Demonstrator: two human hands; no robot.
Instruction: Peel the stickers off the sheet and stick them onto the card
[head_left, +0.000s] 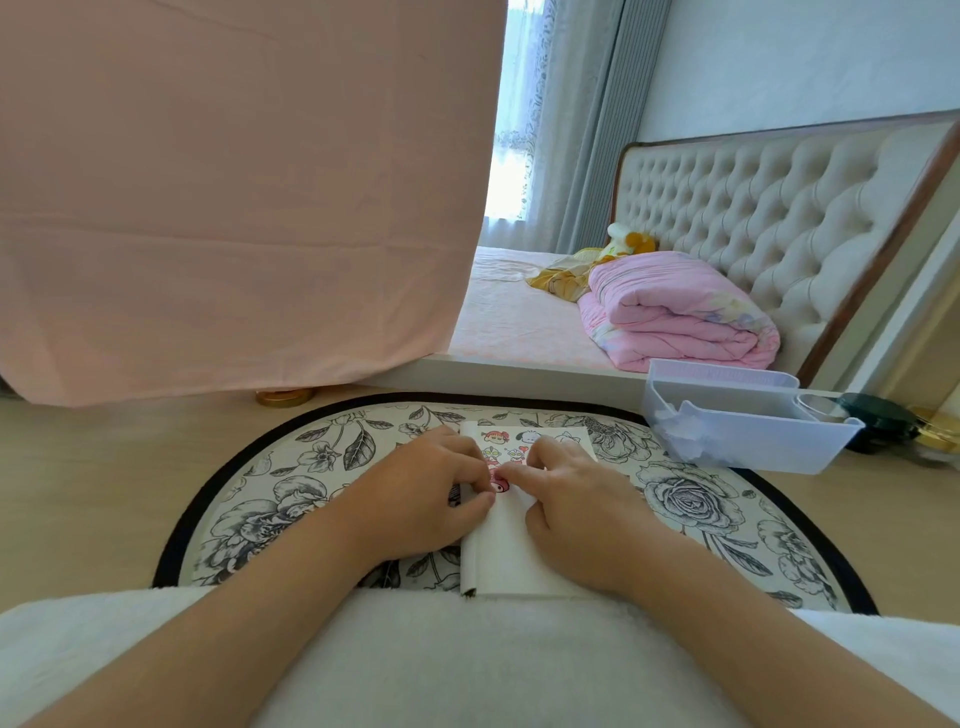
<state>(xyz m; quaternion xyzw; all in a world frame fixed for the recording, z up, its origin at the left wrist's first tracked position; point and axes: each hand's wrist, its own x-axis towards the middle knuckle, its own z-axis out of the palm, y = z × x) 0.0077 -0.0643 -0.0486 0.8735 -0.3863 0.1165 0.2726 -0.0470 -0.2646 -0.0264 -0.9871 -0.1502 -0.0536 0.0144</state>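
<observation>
Matt white paper card (511, 551) on a woven floral mat (291, 483).

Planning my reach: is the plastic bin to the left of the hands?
No, the plastic bin sits to the right of the right hand and the card.

A round floral mat (291, 467) lies on a pale wooden floor (78, 467), a pale plastic bin (753, 441) at its far right edge. Beyond, a folded pink quilt (675, 317) and plush toy (628, 239) rest on a bed (509, 322) with a tufted headboard (779, 208); a pink sheet (234, 208) hangs at left.
</observation>
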